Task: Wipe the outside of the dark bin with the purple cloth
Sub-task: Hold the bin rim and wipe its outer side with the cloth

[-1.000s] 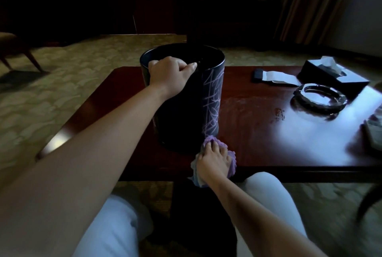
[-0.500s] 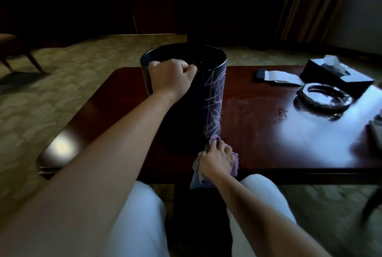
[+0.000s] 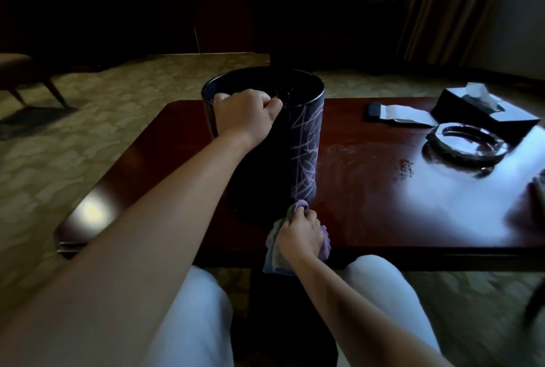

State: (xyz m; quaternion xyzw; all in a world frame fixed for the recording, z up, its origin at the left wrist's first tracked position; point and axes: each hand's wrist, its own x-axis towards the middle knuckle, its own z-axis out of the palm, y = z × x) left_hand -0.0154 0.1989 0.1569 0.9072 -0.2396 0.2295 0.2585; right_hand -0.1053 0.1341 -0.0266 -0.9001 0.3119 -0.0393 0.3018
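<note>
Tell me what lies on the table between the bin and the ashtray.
Head view: bare tabletop between bin and ashtray, with only a small smudge on it.

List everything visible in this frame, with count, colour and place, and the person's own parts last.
bin: one, dark with pale purple scribbles, upright on the table's near left part
cloth: one, purple, bunched at the bin's base
table: one, glossy red-brown, across the middle
ashtray: one, silvery, right side of table
tissue box: one, dark, far right corner
paper slip: one, white, beside the tissue box
chair: one, brown, far left on the carpet
left hand: grips the bin's rim
right hand: holds the cloth
</note>
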